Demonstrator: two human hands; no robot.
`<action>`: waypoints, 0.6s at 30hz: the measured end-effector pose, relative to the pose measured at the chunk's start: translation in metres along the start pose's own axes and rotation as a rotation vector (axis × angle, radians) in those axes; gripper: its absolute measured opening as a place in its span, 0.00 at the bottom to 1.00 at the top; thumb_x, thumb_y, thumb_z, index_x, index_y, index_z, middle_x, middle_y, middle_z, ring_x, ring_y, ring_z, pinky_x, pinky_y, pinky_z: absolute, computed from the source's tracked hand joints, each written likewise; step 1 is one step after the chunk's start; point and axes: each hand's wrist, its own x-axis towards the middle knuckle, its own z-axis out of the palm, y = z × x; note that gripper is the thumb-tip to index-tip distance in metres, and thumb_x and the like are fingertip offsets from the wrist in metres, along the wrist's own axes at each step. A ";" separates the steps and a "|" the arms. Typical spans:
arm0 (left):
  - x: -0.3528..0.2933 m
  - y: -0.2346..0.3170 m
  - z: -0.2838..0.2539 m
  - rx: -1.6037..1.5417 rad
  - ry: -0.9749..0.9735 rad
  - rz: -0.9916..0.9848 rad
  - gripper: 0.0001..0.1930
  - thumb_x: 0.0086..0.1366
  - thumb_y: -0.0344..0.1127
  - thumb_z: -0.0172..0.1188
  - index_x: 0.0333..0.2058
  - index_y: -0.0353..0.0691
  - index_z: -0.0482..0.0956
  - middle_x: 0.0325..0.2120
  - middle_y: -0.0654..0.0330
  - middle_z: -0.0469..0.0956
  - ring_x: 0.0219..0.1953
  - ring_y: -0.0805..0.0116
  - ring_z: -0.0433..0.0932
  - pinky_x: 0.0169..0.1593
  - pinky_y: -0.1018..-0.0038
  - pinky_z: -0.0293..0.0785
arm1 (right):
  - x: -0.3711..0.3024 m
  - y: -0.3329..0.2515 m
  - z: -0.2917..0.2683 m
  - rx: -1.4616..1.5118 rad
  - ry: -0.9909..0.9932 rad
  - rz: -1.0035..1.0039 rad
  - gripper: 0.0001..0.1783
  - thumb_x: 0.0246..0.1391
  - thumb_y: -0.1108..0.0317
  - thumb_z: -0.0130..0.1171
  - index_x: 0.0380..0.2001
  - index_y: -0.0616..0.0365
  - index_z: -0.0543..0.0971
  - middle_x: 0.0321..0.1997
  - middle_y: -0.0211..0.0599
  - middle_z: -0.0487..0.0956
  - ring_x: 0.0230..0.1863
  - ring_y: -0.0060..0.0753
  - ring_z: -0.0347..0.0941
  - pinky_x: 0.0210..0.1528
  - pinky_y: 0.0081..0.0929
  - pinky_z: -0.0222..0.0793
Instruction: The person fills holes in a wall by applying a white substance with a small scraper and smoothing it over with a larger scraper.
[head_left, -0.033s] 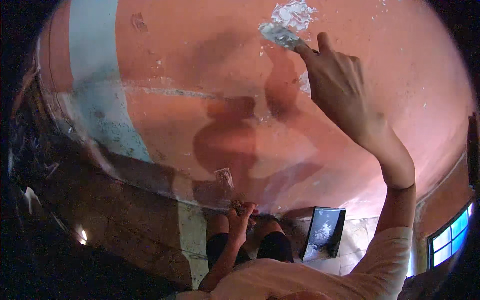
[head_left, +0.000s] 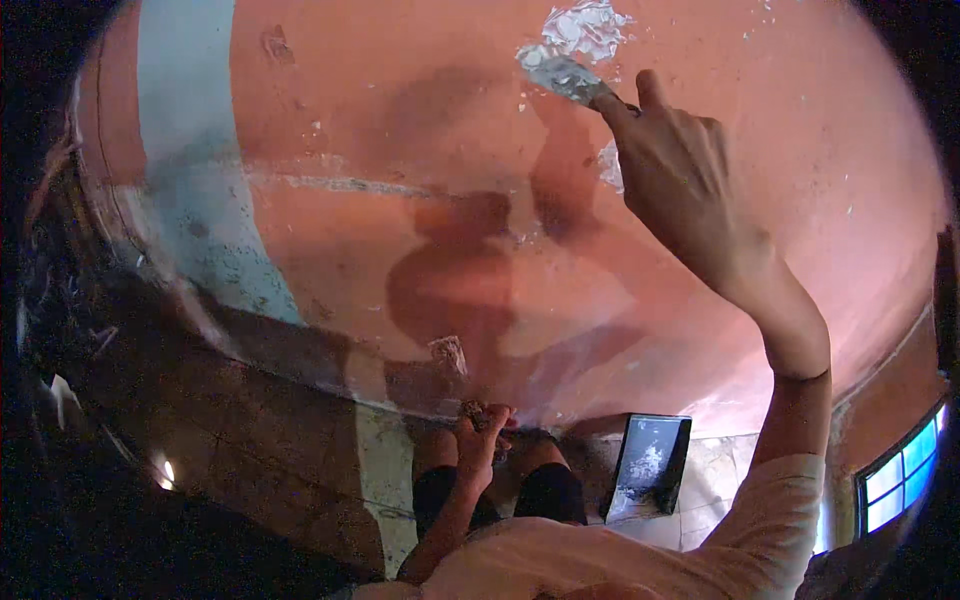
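r hand (head_left: 682,175) gripping putty knife (head_left: 568,77) nr white patch (head_left: 588,28); l hand (head_left: 484,437) curled, can't tell what's held

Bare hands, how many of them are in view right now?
2. The right hand is raised at the orange-pink wall, holding a scraper by a white patch; the left hand is low, near the knees, its grip unclear. Others could be hidden in the dark.

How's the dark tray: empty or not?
Not empty: the dark tray shows white material across part of its inside; how deep, I cannot tell.
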 end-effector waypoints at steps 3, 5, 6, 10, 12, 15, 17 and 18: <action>-0.002 0.003 0.001 0.020 0.005 -0.074 0.09 0.60 0.37 0.61 0.36 0.41 0.72 0.33 0.61 0.79 0.33 0.72 0.79 0.24 0.80 0.71 | -0.014 0.006 -0.004 -0.019 0.042 -0.032 0.22 0.46 0.69 0.53 0.49 0.56 0.71 0.53 0.47 0.71 0.35 0.35 0.69 0.36 0.28 0.64; -0.007 0.013 0.004 0.028 0.036 -0.153 0.09 0.60 0.37 0.61 0.36 0.41 0.72 0.33 0.61 0.79 0.33 0.72 0.79 0.23 0.80 0.71 | -0.012 0.015 -0.016 0.193 -0.005 0.047 0.22 0.50 0.73 0.51 0.51 0.55 0.70 0.41 0.46 0.72 0.26 0.37 0.70 0.28 0.30 0.66; -0.010 0.022 0.007 0.066 0.098 -0.195 0.10 0.60 0.37 0.61 0.37 0.41 0.72 0.33 0.61 0.79 0.33 0.72 0.79 0.23 0.80 0.71 | -0.011 0.018 -0.019 0.406 -0.052 0.126 0.23 0.53 0.77 0.48 0.54 0.53 0.69 0.30 0.44 0.74 0.18 0.39 0.72 0.20 0.33 0.69; 0.005 -0.022 -0.013 -0.015 -0.053 0.146 0.12 0.60 0.36 0.61 0.40 0.42 0.70 0.34 0.61 0.79 0.32 0.72 0.79 0.22 0.80 0.71 | -0.035 0.031 -0.008 1.152 -0.204 0.454 0.18 0.61 0.71 0.46 0.54 0.54 0.70 0.29 0.36 0.75 0.17 0.21 0.68 0.19 0.20 0.65; 0.003 -0.011 -0.005 -0.015 -0.034 0.078 0.13 0.60 0.36 0.61 0.40 0.42 0.70 0.34 0.61 0.79 0.32 0.73 0.79 0.22 0.80 0.71 | -0.052 0.027 0.003 1.541 -0.278 0.766 0.18 0.61 0.66 0.50 0.54 0.56 0.71 0.30 0.35 0.78 0.20 0.19 0.67 0.20 0.21 0.63; -0.011 0.017 0.002 0.009 0.067 -0.136 0.13 0.60 0.36 0.61 0.41 0.42 0.69 0.34 0.62 0.79 0.32 0.73 0.79 0.22 0.79 0.71 | -0.057 0.002 0.040 1.474 -0.040 0.792 0.17 0.61 0.66 0.51 0.53 0.56 0.73 0.26 0.31 0.78 0.19 0.16 0.66 0.19 0.17 0.62; -0.014 0.022 0.006 0.016 0.095 -0.207 0.13 0.60 0.36 0.61 0.41 0.42 0.69 0.34 0.62 0.79 0.32 0.73 0.79 0.22 0.79 0.71 | -0.053 -0.002 0.051 1.404 0.026 0.806 0.18 0.61 0.67 0.51 0.53 0.55 0.72 0.26 0.32 0.78 0.19 0.15 0.66 0.19 0.18 0.62; -0.015 0.022 0.009 0.020 0.113 -0.228 0.13 0.60 0.36 0.62 0.40 0.42 0.70 0.33 0.62 0.79 0.32 0.73 0.79 0.22 0.79 0.71 | -0.051 -0.003 0.059 1.332 0.090 0.817 0.18 0.60 0.67 0.52 0.54 0.54 0.72 0.25 0.32 0.78 0.19 0.15 0.67 0.19 0.18 0.63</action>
